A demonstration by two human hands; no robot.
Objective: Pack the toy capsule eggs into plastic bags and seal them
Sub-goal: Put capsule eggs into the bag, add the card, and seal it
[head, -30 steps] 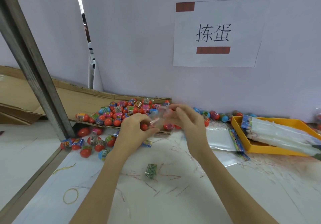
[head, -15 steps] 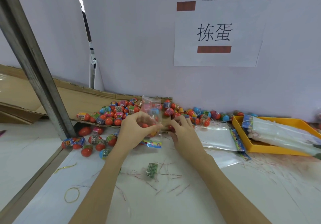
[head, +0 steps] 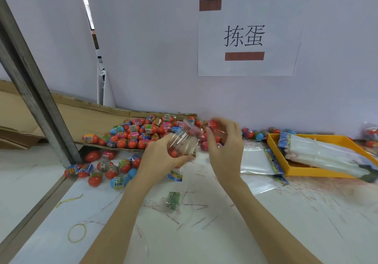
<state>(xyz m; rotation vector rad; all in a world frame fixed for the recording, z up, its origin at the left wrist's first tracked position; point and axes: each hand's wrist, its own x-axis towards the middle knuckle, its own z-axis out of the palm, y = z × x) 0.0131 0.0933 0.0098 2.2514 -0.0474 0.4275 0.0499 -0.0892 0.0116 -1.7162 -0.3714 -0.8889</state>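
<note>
Left hand (head: 163, 157) grips a clear plastic bag (head: 185, 142), fingers curled round its lower part; at least one red egg shows through the film near the palm. Right hand (head: 224, 145) is at the bag's upper right edge, pinching a red capsule egg (head: 212, 123) at the fingertips — just at the bag's mouth, as far as can be told.

Judged step: loading an egg into the held bag. To do it well — keep the mouth spread with the left thumb and forefinger, feed the egg narrow end first, let it drop past the seal strip before releasing.

Supply pile of eggs (head: 141, 130) lies on the cardboard flap (head: 102, 118) just behind the hands; more loose eggs (head: 106, 167) near left on the white table (head: 266, 233). Empty bags (head: 255, 161) lie flat to the right, beside the yellow tray (head: 274, 147).
</note>
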